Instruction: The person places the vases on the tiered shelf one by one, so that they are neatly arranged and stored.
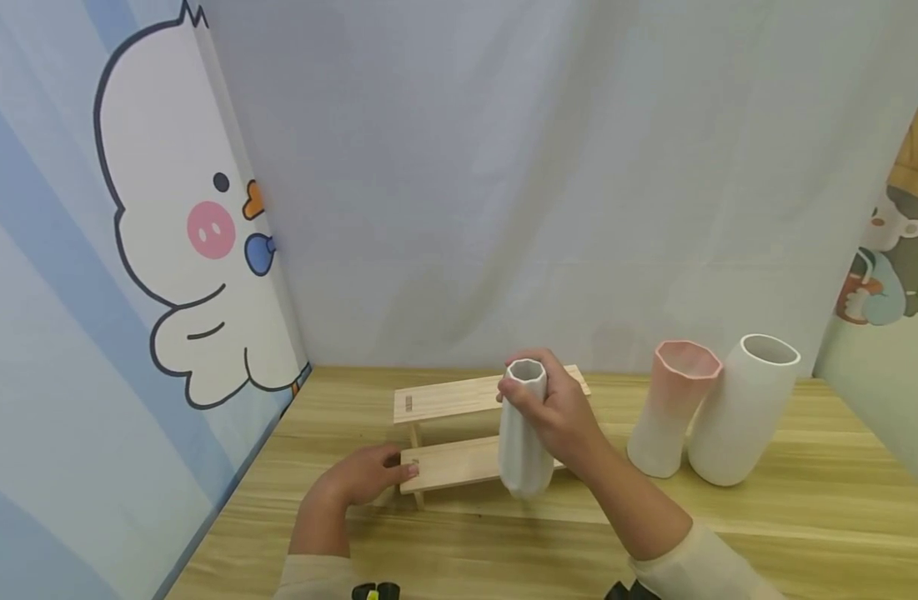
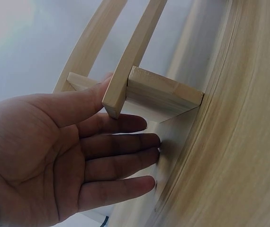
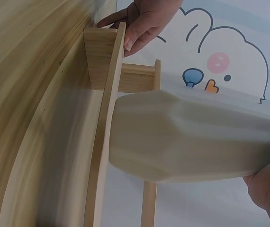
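Observation:
My right hand (image 1: pixel 556 408) grips a slim white ribbed vase (image 1: pixel 524 450) near its mouth and holds it upright over the lower step of a two-tier wooden stand (image 1: pixel 451 464). In the right wrist view the vase's base (image 3: pixel 142 135) is right by the lower board; whether they touch, I cannot tell. At the stand's left end, my left hand (image 1: pixel 364 475) pinches the lower board, thumb on top and index finger beneath. The left wrist view shows its other fingers (image 2: pixel 121 168) extended below the board's end (image 2: pixel 113 101).
On the right of the wooden table (image 1: pixel 474 550) stand a pink-and-white vase (image 1: pixel 664 417) and a larger white vase (image 1: pixel 744 417), close together. A grey curtain (image 1: pixel 466 183) hangs behind the table, and a cartoon-printed cloth (image 1: pixel 158 275) lines the left side.

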